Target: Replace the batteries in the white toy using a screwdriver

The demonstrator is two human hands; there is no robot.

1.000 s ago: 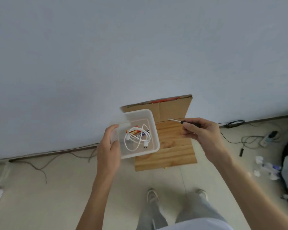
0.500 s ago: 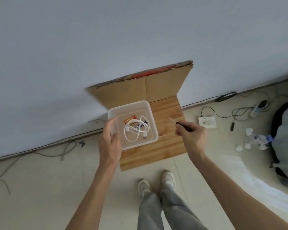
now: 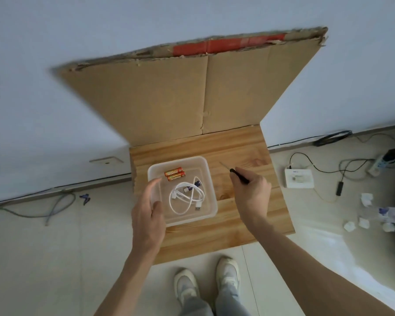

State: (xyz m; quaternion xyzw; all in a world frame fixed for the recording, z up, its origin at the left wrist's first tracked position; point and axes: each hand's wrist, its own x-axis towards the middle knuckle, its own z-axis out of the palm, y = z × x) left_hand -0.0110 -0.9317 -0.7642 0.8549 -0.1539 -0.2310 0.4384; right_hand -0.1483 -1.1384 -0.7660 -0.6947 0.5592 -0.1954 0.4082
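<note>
A creased cardboard sheet (image 3: pixel 169 96) with a torn top edge leans on the wall at 12 o'clock, closing the table's (image 3: pixel 249 222) far side. The table is striped wood, bare from 1 to 5 o'clock. A clear square tub (image 3: pixel 211 185) sits at centre, holding a looped white cable (image 3: pixel 186 198) and two orange batteries (image 3: pixel 174 174). The left hand (image 3: pixel 150 216) grips the tub's 8 o'clock corner, fingers wrapped over the rim. The right hand (image 3: pixel 251 195) is closed on a thin screwdriver (image 3: pixel 236 174) at 3 o'clock. No toy shows.
</note>
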